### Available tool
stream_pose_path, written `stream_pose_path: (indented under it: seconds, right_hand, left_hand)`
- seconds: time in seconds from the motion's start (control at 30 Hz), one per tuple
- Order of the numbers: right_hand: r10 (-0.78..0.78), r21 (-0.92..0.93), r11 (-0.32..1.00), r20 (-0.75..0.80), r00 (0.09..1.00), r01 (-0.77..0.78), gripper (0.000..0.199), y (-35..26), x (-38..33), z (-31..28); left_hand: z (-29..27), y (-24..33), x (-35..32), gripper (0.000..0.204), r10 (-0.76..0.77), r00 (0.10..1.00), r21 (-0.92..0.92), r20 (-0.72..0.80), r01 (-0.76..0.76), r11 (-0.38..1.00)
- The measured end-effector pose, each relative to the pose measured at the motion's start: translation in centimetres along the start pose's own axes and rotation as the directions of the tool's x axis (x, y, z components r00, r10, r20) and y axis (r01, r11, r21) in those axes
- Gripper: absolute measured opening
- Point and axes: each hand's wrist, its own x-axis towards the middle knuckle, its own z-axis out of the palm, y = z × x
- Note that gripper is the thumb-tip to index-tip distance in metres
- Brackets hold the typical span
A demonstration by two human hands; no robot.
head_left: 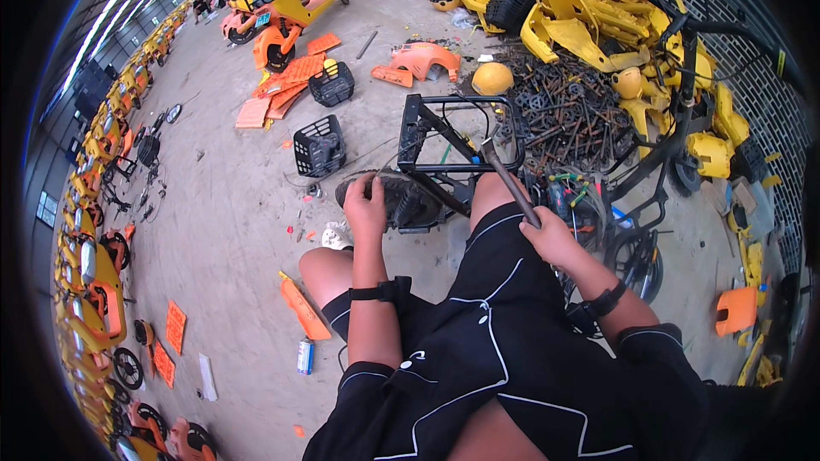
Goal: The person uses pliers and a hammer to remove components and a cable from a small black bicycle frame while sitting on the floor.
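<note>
My right hand (551, 235) is closed around the grey handle of a hammer (510, 177), its head pointing up and away above my right knee. My left hand (366, 203) is held over the black tyre (393, 196) in front of me, its fingers drawn together; whatever they pinch is too small to make out. A black scooter frame (457, 172) with a square tubular rack (410, 132) lies between my knees and the parts beyond. Cables and wires (568, 192) hang at its right side.
A heap of rusty metal parts (564, 107) and broken yellow panels (581, 26) rises at far right. Two black baskets (320, 147) and orange panels (290, 77) lie ahead. Yellow scooters (94, 290) line the left. A can (305, 357) stands near my left leg.
</note>
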Motion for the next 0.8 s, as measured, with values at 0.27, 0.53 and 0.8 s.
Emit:
stream_pose_path:
  seconds: [0.27, 0.53, 0.8]
  right_hand:
    - [-0.08, 0.217, 0.976, 0.209, 0.975, 0.033, 0.029, -7.0, 1.9, -2.0]
    - [-0.108, 0.271, 0.962, 0.278, 0.954, 0.03, 0.032, -14.2, 5.9, -1.6]
    - [-0.385, 0.289, 0.878, -0.051, 0.922, 0.382, 0.035, -17.6, 5.2, -0.6]
  left_hand:
    - [0.7, -1.1, -1.9, 0.017, 0.086, 0.994, 0.081, -0.072, -0.08, 0.994]
    - [1.0, -0.3, -0.1, 0.015, 0.147, 0.98, 0.154, -0.134, -0.126, 0.98]
    - [1.4, -1.2, 0.2, 0.016, 0.106, 0.987, 0.099, -0.123, -0.094, 0.991]
